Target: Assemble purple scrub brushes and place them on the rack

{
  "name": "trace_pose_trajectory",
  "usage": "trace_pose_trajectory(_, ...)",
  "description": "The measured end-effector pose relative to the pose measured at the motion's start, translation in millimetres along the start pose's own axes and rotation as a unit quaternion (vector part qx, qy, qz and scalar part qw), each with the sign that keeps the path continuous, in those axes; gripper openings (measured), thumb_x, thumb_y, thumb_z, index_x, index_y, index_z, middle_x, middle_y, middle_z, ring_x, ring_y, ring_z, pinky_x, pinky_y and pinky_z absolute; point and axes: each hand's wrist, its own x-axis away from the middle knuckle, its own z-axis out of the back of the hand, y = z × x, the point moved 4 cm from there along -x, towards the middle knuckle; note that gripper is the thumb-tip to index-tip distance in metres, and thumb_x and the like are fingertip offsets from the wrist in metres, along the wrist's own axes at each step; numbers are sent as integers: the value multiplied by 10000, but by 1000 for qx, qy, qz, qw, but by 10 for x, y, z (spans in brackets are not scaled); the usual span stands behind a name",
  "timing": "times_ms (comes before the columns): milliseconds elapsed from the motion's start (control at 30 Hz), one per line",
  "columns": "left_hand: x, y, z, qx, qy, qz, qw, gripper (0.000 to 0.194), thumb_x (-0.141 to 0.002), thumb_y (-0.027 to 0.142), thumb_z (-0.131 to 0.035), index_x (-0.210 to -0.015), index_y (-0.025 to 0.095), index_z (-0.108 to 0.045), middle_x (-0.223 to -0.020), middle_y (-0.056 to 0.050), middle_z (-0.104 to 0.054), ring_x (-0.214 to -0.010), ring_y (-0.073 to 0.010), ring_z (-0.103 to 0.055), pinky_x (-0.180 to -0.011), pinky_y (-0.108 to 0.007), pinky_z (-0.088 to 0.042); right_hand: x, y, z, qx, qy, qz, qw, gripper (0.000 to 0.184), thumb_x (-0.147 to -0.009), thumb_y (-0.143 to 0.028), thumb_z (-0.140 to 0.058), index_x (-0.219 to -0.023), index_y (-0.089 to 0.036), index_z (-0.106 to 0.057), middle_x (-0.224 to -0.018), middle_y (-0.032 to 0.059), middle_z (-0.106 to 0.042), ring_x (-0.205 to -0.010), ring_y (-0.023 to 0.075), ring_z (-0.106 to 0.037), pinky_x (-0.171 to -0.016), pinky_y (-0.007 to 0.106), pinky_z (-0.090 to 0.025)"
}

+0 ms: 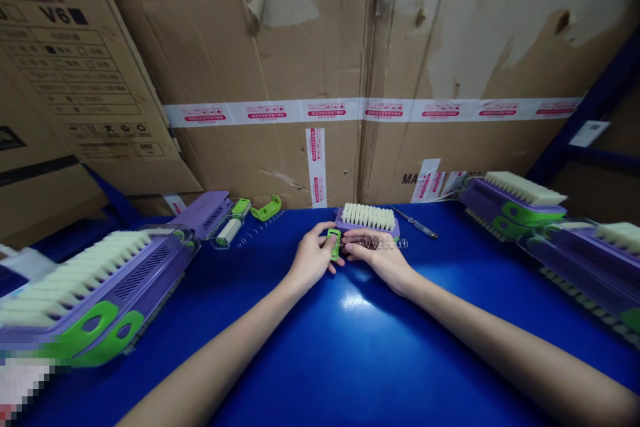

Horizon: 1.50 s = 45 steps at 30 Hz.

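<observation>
My left hand (315, 255) is closed on a small green plastic piece (334, 235) with a slot in it, held upright above the blue table. Close beside it on the right, my right hand (383, 260) pinches a coil spring (385, 241), which stretches out over the back of the hand. The fingertips of both hands nearly meet at the green piece; whether the spring touches it I cannot tell. Just behind the hands lies a purple brush (369, 217) with cream bristles facing up.
A screwdriver (420, 225) lies right of the brush. Left of my hands are a green bracket (267, 209), loose springs (257, 230) and a purple body part (203, 213). Purple-green brush units stand at left (120, 287) and right (520, 203). Cardboard (280, 67) walls the back.
</observation>
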Motion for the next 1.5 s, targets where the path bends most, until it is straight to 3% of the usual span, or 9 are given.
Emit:
trace_pose_trajectory(133,24,-23,12,26,-1,-4,1000,353,-889,293,-497,-1208,144,-468,-860,-74,-667,-511,-118,-642,-371,-178,-461,21,-44,10,43,8,39,998,279,-659,-333,-742,-901,-204,-691,-912,51,-712,-819,191,-654,-784,371,-521)
trace_pose_trajectory(300,28,-62,40,-22,31,-8,999,405,-860,399,-540,-1156,122,-531,-627,-4,-627,-324,-80,-529,-289,-150,-365,99,-106,1,82,7,74,994,250,-690,-350,-725,-900,-220,-693,-863,42,-723,-810,204,-667,-810,397,-513)
trace_pose_trajectory(467,47,-48,-1,33,-18,-10,999,469,-875,293,-519,-1307,141,-419,-739,-48,-660,-530,-143,-655,-395,-191,-486,89,-66,21,61,5,57,996,254,-685,-353,-733,-901,-225,-692,-876,40,-727,-829,209,-671,-834,413,-510)
trace_pose_trajectory(600,75,-2,-3,45,-62,-10,997,570,-875,203,-487,-1409,177,-287,-813,-71,-669,-633,-169,-683,-445,-211,-509,60,-36,41,53,6,48,997,261,-684,-345,-734,-905,-215,-690,-912,55,-723,-858,214,-666,-849,417,-501)
trace_pose_trajectory(933,120,32,19,45,-116,-22,992,699,-819,231,-593,-1418,126,-248,-832,-100,-681,-725,-199,-688,-527,-241,-522,72,-36,51,34,3,44,998,254,-677,-316,-732,-902,-212,-676,-885,46,-719,-840,209,-662,-828,401,-500)
trace_pose_trajectory(1100,115,23,17,62,-136,-22,989,663,-790,259,-620,-1360,140,-301,-822,-82,-676,-692,-182,-686,-561,-250,-525,84,-47,58,40,-6,51,998,244,-677,-304,-727,-892,-204,-673,-895,47,-724,-832,199,-669,-809,379,-516)
trace_pose_trajectory(1300,121,14,0,49,-94,-27,994,499,-766,257,-590,-1208,147,-387,-680,-8,-633,-527,-153,-650,-493,-234,-502,124,-89,8,129,-13,120,984,183,-729,-237,-663,-907,-193,-670,-875,42,-720,-803,181,-670,-783,349,-532)
trace_pose_trajectory(1500,113,-1,-4,51,-79,-16,995,456,-766,234,-562,-1178,138,-391,-651,-8,-634,-508,-161,-649,-472,-238,-504,121,-80,6,141,-22,132,981,178,-740,-210,-651,-916,-197,-671,-895,41,-721,-830,180,-675,-803,343,-533)
